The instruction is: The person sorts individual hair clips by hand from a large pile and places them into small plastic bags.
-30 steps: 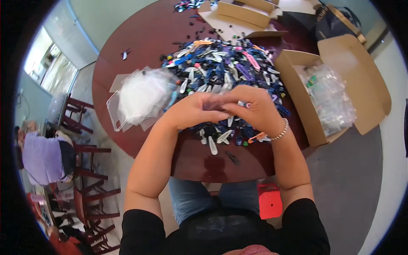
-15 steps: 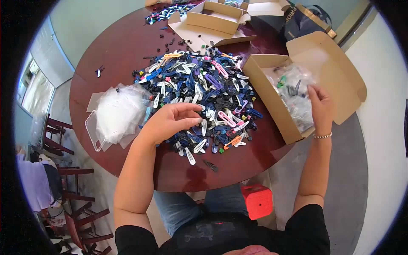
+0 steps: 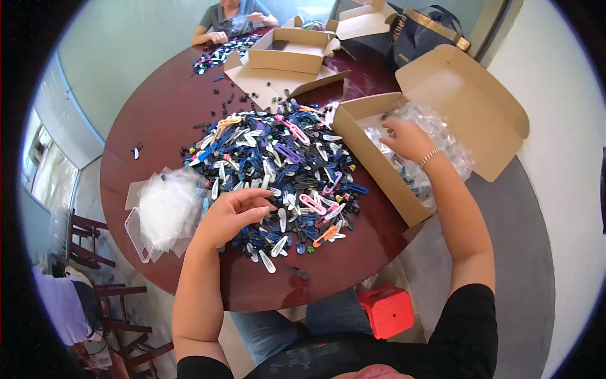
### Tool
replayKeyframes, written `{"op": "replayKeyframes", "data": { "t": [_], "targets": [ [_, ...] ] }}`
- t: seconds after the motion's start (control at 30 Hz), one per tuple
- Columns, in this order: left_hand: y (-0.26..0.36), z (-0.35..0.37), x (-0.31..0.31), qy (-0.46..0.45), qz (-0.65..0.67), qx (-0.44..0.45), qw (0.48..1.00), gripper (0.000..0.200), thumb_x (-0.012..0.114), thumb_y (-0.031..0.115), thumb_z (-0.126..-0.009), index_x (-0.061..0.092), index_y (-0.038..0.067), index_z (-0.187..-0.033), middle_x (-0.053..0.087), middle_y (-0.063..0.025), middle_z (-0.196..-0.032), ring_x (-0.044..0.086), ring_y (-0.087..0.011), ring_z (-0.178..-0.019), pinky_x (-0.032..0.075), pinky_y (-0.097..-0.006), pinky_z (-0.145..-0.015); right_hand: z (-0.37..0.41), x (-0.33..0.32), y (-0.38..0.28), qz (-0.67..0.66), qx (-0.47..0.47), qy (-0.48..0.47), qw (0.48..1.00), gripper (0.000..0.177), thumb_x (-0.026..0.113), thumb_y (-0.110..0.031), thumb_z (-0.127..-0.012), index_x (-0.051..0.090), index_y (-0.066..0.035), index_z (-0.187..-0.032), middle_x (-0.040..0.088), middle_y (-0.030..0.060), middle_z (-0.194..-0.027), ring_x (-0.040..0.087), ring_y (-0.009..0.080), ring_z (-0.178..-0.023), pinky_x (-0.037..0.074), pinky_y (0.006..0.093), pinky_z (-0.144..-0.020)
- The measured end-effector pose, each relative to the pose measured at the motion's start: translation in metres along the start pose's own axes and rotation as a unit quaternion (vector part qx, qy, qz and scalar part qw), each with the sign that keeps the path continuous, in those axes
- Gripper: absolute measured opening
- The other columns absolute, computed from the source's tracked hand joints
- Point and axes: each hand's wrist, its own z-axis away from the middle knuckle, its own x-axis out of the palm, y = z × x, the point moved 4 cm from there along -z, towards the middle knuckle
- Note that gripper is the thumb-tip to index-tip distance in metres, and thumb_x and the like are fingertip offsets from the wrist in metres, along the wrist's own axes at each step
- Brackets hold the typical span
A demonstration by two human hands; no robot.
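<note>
A wide pile of hair clips [image 3: 278,170], mostly white, navy and black with some pink, purple and orange, lies on the round dark-red table [image 3: 151,101]. Over the pile's near left side hangs my left hand [image 3: 237,211], fingers apart and curved, with nothing seen in it. My right hand [image 3: 407,140] is over the open cardboard box [image 3: 379,170] at the right, above clear bags of clips [image 3: 445,142]. Its fingers are bent and nothing shows in them. Left of the pile sits a stack of clear empty bags [image 3: 165,208].
Across the table a person [image 3: 233,22] handles a bag beside a smaller clip pile [image 3: 224,55]. An open carton [image 3: 287,54] stands at the back, a dark bag [image 3: 429,35] behind it. A red stool [image 3: 388,311] is below the table edge.
My right hand has moved left and inward over the box, and the dark clip bag at its fingers is no longer there. The view has shifted, bringing the other person into sight.
</note>
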Motion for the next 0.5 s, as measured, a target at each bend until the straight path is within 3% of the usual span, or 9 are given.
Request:
{"op": "replayKeyframes", "data": {
  "t": [0.07, 0.1, 0.2, 0.3, 0.33, 0.4, 0.47, 0.5],
  "targets": [
    [-0.002, 0.001, -0.004, 0.004, -0.004, 0.022, 1.000, 0.038, 0.065, 0.010, -0.087, 0.059, 0.002, -0.123, 0.069, -0.0097, -0.106, 0.064, -0.0135, -0.097, 0.049, -0.0265, -0.083, -0.029, 0.028, 0.004, 0.069, 0.017, -0.123, 0.990, 0.056, 0.073, -0.029, -0.077, 0.056, -0.001, -0.122, 0.063, 0.0233, -0.115, 0.060, 0.0379, -0.107, 0.048, 0.0420, -0.092],
    [-0.003, 0.000, -0.006, -0.004, 0.001, 0.032, 0.999, 0.040, 0.066, 0.012, -0.087, 0.058, 0.001, -0.124, 0.068, -0.0107, -0.108, 0.063, -0.0153, -0.100, 0.049, -0.0283, -0.087, -0.041, 0.048, 0.017, 0.098, -0.005, -0.148, 0.984, 0.060, 0.071, -0.026, -0.078, 0.050, -0.001, -0.128, 0.061, 0.0253, -0.118, 0.058, 0.0385, -0.111, 0.046, 0.0432, -0.095],
    [-0.012, -0.005, -0.012, -0.019, 0.012, 0.072, 0.997, 0.042, 0.068, 0.014, -0.088, 0.056, 0.000, -0.126, 0.067, -0.0113, -0.110, 0.063, -0.0162, -0.102, 0.049, -0.0308, -0.091, -0.058, 0.082, 0.036, 0.060, 0.046, -0.195, 0.978, 0.059, 0.063, -0.011, -0.078, 0.043, -0.001, -0.133, 0.057, 0.0279, -0.122, 0.057, 0.0392, -0.112, 0.046, 0.0430, -0.096],
    [-0.018, -0.009, -0.014, -0.026, -0.024, 0.084, 0.996, 0.043, 0.069, 0.018, -0.088, 0.057, -0.001, -0.124, 0.068, -0.0109, -0.108, 0.063, -0.0152, -0.102, 0.049, -0.0299, -0.090, -0.080, 0.128, 0.102, -0.092, -0.032, -0.041, 0.994, 0.045, 0.056, -0.002, -0.083, 0.051, 0.002, -0.127, 0.062, 0.0257, -0.115, 0.057, 0.0377, -0.114, 0.043, 0.0406, -0.098],
    [-0.009, -0.007, -0.013, -0.037, -0.083, 0.106, 0.990, 0.043, 0.070, 0.020, -0.087, 0.058, -0.001, -0.123, 0.068, -0.0099, -0.106, 0.063, -0.0153, -0.099, 0.050, -0.0293, -0.088, -0.090, 0.140, 0.119, -0.177, 0.010, -0.053, 0.983, 0.041, 0.054, -0.002, -0.084, 0.052, 0.003, -0.124, 0.060, 0.0244, -0.119, 0.055, 0.0366, -0.116, 0.042, 0.0393, -0.100],
    [-0.007, -0.006, -0.014, -0.034, -0.093, 0.125, 0.987, 0.043, 0.072, 0.024, -0.085, 0.060, -0.002, -0.119, 0.069, -0.0094, -0.102, 0.064, -0.0149, -0.095, 0.050, -0.0293, -0.085, -0.088, 0.120, 0.125, -0.007, -0.025, 0.001, 1.000, 0.041, 0.054, 0.000, -0.084, 0.052, 0.003, -0.126, 0.058, 0.0222, -0.121, 0.053, 0.0332, -0.115, 0.043, 0.0381, -0.098],
    [-0.007, -0.005, -0.014, -0.017, -0.099, 0.139, 0.985, 0.043, 0.072, 0.026, -0.084, 0.062, -0.002, -0.115, 0.069, -0.0095, -0.098, 0.064, -0.0140, -0.090, 0.050, -0.0295, -0.081, -0.104, 0.093, 0.153, 0.008, -0.041, 0.074, 0.996, 0.049, 0.057, 0.000, -0.084, 0.048, -0.001, -0.133, 0.061, 0.0181, -0.108, 0.059, 0.0298, -0.100, 0.047, 0.0374, -0.089],
    [-0.005, -0.002, -0.014, -0.012, -0.089, 0.137, 0.987, 0.042, 0.072, 0.026, -0.084, 0.063, -0.002, -0.114, 0.069, -0.0093, -0.096, 0.065, -0.0137, -0.088, 0.050, -0.0292, -0.080, -0.107, 0.067, 0.141, 0.026, 0.002, 0.091, 0.996, 0.055, 0.059, 0.000, -0.084, 0.045, -0.004, -0.137, 0.061, 0.0156, -0.103, 0.060, 0.0280, -0.093, 0.048, 0.0366, -0.084]
  ]
}}
